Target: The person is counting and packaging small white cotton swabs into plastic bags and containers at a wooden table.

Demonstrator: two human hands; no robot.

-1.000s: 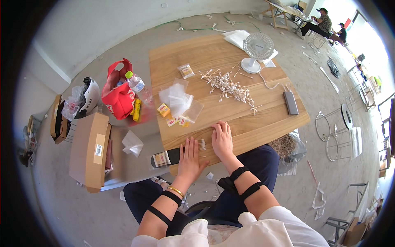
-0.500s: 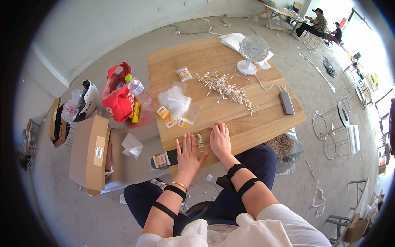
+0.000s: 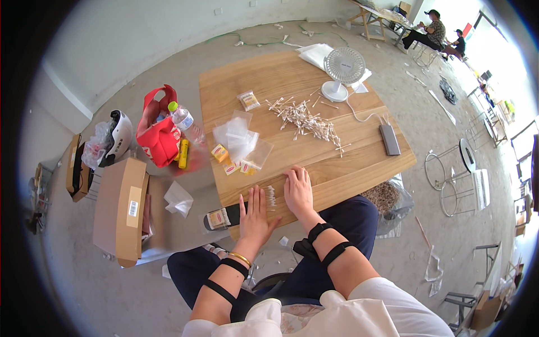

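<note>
My left hand (image 3: 255,218) lies flat at the near edge of the wooden table (image 3: 236,84), fingers stretched out and thumb apart. Beside its fingers is a small row of cotton swabs (image 3: 270,196), partly covered by the hand. Under the hand's left side runs a dark flat strip (image 3: 234,213), with a small clear packet of swabs (image 3: 217,219) on its outer end. My right hand (image 3: 298,192) rests on the tabletop to the right of the row, fingers extended and slightly bent, holding nothing. Farther in lies a loose heap of cotton swabs (image 3: 309,121).
Clear plastic bags (image 3: 238,137), a small yellow box (image 3: 219,152) and a filled packet (image 3: 248,101) lie on the table. A white fan (image 3: 345,66) is wired to a grey power bank (image 3: 389,140). Left are a red bag (image 3: 160,140), a bottle (image 3: 185,119) and a cardboard box (image 3: 120,208).
My left hand has slid slightly toward me, and the row of swabs beside it sits a little nearer too. My right hand stays in nearly the same place.
</note>
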